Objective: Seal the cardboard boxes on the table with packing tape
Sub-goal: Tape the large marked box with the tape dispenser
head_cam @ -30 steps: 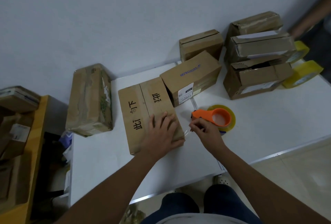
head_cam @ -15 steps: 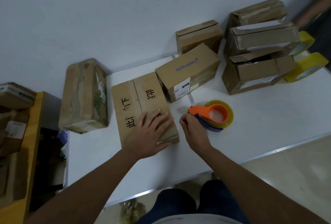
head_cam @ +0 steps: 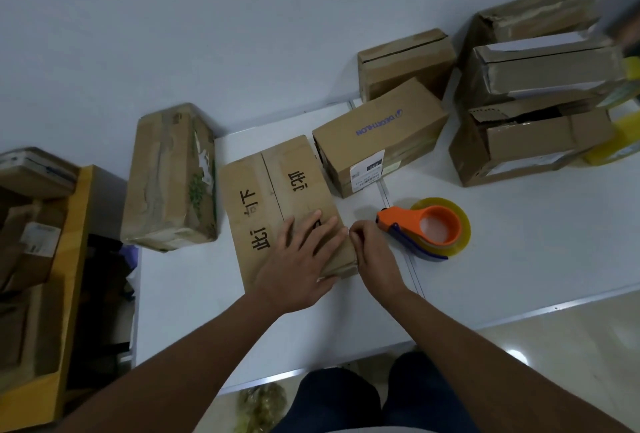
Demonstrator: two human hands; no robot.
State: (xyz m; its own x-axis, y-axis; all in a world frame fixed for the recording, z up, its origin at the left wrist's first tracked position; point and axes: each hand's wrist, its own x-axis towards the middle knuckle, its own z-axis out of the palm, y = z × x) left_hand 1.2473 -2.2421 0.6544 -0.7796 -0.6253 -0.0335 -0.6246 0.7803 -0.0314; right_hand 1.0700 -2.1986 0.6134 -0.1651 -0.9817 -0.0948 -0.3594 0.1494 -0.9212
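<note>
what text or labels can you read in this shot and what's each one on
"DECATHLON", blue print, on the top of the Decathlon box.
"此", "向下" and a further black mark that looks like "3沉", not surely read, on the flat box under the left hand.
White shipping label on the Decathlon box's end: barcode and print too small to read.
White labels on the open box and on the stacked boxes at far left: blurred, unreadable.

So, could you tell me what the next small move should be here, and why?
Probably press the tape end onto the box edge. The right hand pinches something at the box's near right corner, likely tape pulled from the orange dispenser lying beside it, while the left hand lies flat on top, steadying it.
</note>
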